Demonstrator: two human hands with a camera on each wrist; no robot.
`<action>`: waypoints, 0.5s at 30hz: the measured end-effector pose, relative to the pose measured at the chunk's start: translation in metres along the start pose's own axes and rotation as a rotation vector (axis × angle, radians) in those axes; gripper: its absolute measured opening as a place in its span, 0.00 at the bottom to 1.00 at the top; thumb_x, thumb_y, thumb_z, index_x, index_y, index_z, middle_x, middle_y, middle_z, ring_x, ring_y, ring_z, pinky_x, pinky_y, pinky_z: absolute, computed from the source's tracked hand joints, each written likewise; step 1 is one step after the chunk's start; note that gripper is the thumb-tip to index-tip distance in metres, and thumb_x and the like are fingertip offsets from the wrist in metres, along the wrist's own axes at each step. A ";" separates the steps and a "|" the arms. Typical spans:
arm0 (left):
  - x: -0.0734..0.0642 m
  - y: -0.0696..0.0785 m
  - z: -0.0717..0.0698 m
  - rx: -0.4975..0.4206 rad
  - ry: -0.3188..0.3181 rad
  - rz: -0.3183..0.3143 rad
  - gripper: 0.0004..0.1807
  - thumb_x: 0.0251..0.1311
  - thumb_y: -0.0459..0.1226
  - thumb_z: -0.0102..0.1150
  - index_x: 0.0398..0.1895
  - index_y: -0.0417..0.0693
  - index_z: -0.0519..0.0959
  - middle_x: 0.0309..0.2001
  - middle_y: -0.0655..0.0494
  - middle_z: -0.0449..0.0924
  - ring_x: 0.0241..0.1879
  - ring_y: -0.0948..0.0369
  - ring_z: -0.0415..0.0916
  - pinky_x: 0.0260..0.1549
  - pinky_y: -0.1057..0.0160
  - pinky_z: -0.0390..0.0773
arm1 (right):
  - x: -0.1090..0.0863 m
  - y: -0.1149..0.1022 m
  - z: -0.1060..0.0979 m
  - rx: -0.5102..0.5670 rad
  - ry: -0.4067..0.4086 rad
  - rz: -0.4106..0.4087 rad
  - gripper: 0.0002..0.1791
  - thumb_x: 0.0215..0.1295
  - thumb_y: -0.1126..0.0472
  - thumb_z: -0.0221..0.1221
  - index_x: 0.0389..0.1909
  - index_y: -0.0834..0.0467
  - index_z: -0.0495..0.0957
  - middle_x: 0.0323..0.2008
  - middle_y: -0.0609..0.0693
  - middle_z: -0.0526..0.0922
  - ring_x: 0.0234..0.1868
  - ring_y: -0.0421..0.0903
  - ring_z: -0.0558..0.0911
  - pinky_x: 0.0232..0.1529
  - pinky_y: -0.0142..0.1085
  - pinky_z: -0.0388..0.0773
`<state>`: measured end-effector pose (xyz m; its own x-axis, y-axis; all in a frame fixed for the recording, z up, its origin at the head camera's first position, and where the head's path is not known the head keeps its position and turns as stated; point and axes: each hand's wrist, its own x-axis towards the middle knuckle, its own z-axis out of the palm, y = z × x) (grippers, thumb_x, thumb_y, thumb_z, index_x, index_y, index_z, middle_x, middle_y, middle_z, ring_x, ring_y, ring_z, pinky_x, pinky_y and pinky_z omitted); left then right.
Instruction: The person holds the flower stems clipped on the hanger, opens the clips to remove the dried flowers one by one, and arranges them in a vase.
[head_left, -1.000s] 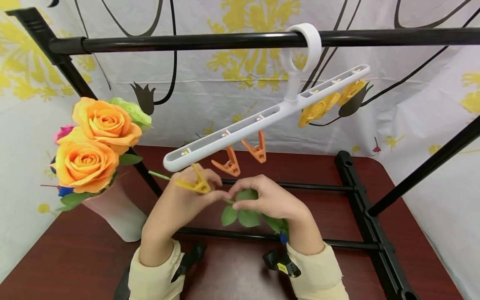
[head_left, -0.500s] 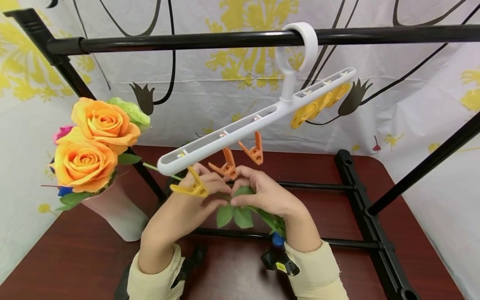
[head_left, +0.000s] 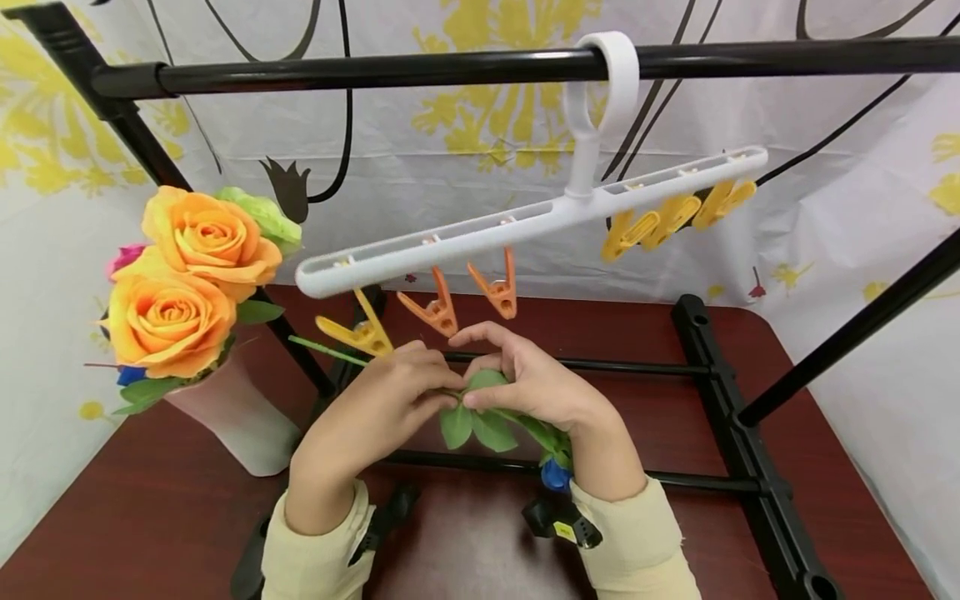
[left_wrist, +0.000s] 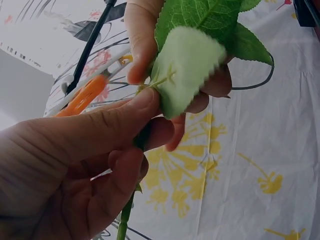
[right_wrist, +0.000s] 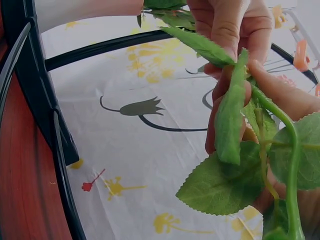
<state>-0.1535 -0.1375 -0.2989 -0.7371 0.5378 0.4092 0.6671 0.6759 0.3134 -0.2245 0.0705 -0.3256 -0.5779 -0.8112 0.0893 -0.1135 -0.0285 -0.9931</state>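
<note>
My left hand (head_left: 378, 408) pinches the green stem (head_left: 327, 348) of an artificial flower between thumb and fingers. The stem's bare end sticks out to the left. Facing it, my right hand (head_left: 540, 383) holds the same stem near its leaves (head_left: 491, 429), thumb and fingertips almost meeting the left ones. A blue bloom (head_left: 556, 475) hangs below the right wrist, partly hidden. In the left wrist view a pale leaf underside (left_wrist: 185, 67) covers some fingertips. Just above the left hand hangs a yellow clip (head_left: 363, 333) of a white hanger (head_left: 450, 242), with two orange clips (head_left: 435, 308) beside it.
The hanger's hook loops over a black rack's bar (head_left: 375, 71). Yellow clips (head_left: 667, 221) hang at its right end. A pale vase (head_left: 243, 417) with orange roses (head_left: 213, 237) stands left. The rack's base (head_left: 738, 450) lies on the dark red table (head_left: 135, 508).
The hanger has swung, its left end shifting left and up, so the yellow clip no longer overlaps most of my left hand. Both hands stay on the stem. More of the blue bloom shows.
</note>
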 end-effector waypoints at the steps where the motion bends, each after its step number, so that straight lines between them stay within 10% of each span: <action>1: 0.001 0.001 0.000 0.007 -0.006 -0.002 0.11 0.54 0.32 0.71 0.42 0.50 0.88 0.35 0.61 0.83 0.36 0.66 0.75 0.36 0.69 0.78 | 0.000 0.000 0.000 0.009 0.000 0.009 0.33 0.65 0.71 0.61 0.68 0.59 0.60 0.42 0.54 0.85 0.41 0.44 0.83 0.35 0.33 0.78; 15: -0.004 -0.006 0.010 0.004 -0.040 0.104 0.06 0.55 0.32 0.71 0.34 0.53 0.88 0.29 0.63 0.82 0.31 0.70 0.76 0.35 0.71 0.78 | -0.001 0.003 -0.002 -0.117 -0.122 0.015 0.31 0.66 0.69 0.61 0.67 0.63 0.59 0.40 0.56 0.85 0.40 0.44 0.82 0.37 0.33 0.76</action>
<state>-0.1561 -0.1390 -0.3108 -0.6679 0.6245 0.4048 0.7396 0.6175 0.2677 -0.2257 0.0725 -0.3285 -0.4789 -0.8760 0.0572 -0.2031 0.0472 -0.9780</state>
